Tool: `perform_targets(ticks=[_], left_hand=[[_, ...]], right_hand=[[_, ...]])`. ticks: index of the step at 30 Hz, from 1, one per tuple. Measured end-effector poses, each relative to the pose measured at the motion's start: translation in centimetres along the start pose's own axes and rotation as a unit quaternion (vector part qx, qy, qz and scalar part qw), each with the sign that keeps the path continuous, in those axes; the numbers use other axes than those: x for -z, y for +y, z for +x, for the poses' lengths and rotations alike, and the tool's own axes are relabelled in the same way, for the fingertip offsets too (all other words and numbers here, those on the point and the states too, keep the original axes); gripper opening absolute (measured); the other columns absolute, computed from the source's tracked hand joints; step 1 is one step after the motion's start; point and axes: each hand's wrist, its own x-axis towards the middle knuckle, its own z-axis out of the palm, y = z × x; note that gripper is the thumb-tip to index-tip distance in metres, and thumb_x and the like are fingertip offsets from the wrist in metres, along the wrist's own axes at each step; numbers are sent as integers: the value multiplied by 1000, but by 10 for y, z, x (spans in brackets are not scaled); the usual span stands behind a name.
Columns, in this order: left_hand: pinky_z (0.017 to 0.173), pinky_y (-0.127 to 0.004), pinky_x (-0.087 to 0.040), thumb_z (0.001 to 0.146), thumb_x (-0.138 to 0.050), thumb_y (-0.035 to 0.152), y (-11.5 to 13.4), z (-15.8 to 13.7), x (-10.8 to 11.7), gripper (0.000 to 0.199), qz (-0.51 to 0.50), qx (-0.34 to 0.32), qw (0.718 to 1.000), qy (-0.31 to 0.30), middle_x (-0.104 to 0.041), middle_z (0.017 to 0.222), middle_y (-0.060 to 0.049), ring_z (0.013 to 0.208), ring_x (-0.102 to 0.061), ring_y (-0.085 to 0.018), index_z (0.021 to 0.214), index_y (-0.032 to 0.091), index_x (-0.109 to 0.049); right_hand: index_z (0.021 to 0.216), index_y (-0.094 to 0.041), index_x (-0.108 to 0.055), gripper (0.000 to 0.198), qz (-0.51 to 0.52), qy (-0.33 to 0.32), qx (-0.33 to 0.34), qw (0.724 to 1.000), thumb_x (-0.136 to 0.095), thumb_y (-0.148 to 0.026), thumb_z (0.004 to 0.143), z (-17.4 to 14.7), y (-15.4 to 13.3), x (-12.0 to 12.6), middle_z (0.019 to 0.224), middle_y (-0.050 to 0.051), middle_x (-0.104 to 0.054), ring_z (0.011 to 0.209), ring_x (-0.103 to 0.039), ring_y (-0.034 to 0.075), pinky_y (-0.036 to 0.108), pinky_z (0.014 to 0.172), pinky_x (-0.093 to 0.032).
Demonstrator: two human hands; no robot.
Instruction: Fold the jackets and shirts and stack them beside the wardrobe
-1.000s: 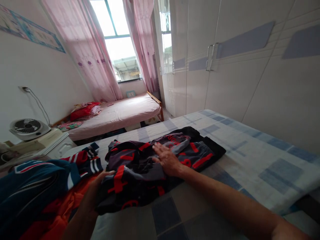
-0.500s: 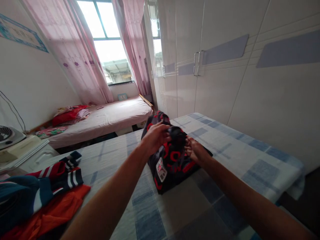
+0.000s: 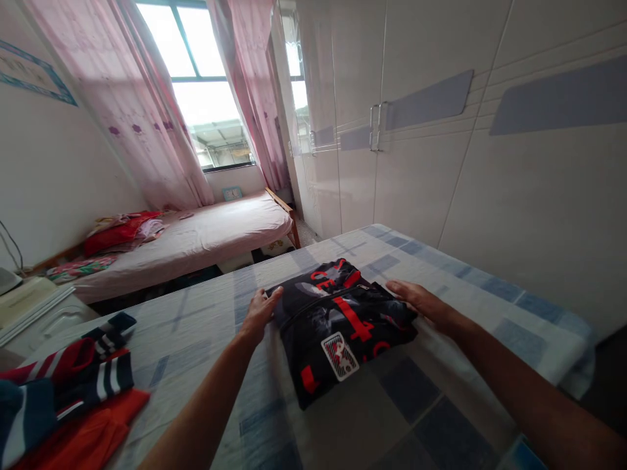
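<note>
A folded black jacket (image 3: 318, 320) with red lettering, a zipper and a white patch lies on the checked bedsheet in front of me. My left hand (image 3: 260, 312) is at its far left edge, thumb apart from the fingers, touching or almost touching the cloth. On the opposite side, my right hand (image 3: 426, 305) is held with fingers stretched out beside the jacket's right edge. Neither hand grips the cloth. The undersides of both hands are hidden.
Under the jacket spreads a blue-and-white bedsheet (image 3: 210, 333). Striped and orange clothes (image 3: 88, 391) are heaped at the left. A second bed (image 3: 220, 225) stands by the window, and a white wardrobe (image 3: 416, 183) lines the right side.
The jacket, bunched up with both hands on its top, now lies flat and folded. My hands have let go and moved apart to its left and right sides. The view has shifted slightly.
</note>
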Motion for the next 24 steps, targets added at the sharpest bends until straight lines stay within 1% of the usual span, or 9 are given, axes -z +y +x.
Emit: perform_targets(ticks=[2, 4, 6, 8, 11, 15, 20, 23, 24], left_hand=[[67, -32, -51, 70, -69, 43, -9, 3, 3, 68, -26, 43, 999, -8, -60, 110, -17, 96, -61, -25, 125, 12, -44], [55, -25, -48, 67, -72, 44, -18, 2, 2, 58, -64, 76, 994, -38, -65, 88, -10, 72, -63, -17, 111, 12, -53], [47, -23, -45, 64, -75, 43, -24, 2, -1, 45, -108, 104, 985, -81, -64, 70, -4, 55, -59, -13, 92, 11, -61], [44, -22, -45, 63, -77, 36, -26, 2, -4, 34, -149, 128, 974, -117, -64, 63, -3, 49, -58, -12, 80, 11, -63], [46, -24, -50, 65, -75, 22, -23, 1, -11, 19, -202, 166, 954, -144, -67, 63, -6, 50, -62, -15, 76, 10, -65], [54, -27, -56, 73, -64, 11, -11, -19, -7, 2, -275, 204, 931, -129, -68, 61, -7, 52, -65, -17, 74, 10, -63], [64, -24, -58, 78, -61, 13, -10, -94, 27, 15, -370, 181, 909, -60, -73, 82, -7, 68, -69, -16, 92, 11, -64], [68, -24, -58, 77, -62, 12, -32, -147, 46, 26, -425, 170, 889, -1, -72, 98, -7, 85, -70, -19, 103, 16, -64], [69, -26, -59, 78, -62, 13, -43, -162, 51, 28, -431, 193, 882, 4, -72, 100, -7, 88, -70, -21, 105, 18, -63]], right_hand=[[125, -12, -55, 74, -63, -11, 6, 998, -59, -63, 71, 6, -5, 2, 135, 17, -51, 123, -49, 31, 41, 96, -44], [123, -9, -56, 75, -117, -22, 6, 993, -63, -61, 69, 13, -11, 3, 128, 19, -56, 117, -54, 30, 39, 95, -44], [114, -10, -62, 67, -157, -60, 1, 986, -67, -58, 67, 19, -17, 0, 114, 17, -65, 103, -62, 28, 37, 88, -48], [100, -12, -68, 53, -167, -127, -15, 978, -68, -54, 66, 24, -22, -6, 98, 12, -71, 88, -66, 25, 34, 77, -51], [81, -14, -69, 32, -140, -186, -45, 971, -70, -41, 65, 29, -28, -16, 77, 6, -72, 67, -65, 19, 28, 60, -50], [68, -13, -68, 16, -150, -181, -25, 972, -69, -27, 60, 32, -49, -22, 62, 2, -68, 55, -59, 14, 23, 51, -45], [78, -15, -70, 24, -187, -256, 60, 947, -69, -31, 60, 32, -111, -34, 72, 2, -71, 61, -62, 16, 24, 55, -48], [84, -17, -71, 27, -234, -321, 94, 913, -69, -29, 60, 33, -136, -67, 76, 2, -72, 65, -64, 17, 24, 58, -49], [86, -17, -72, 27, -260, -338, 109, 898, -68, -28, 61, 33, -138, -82, 76, 2, -72, 66, -64, 18, 25, 59, -49]])
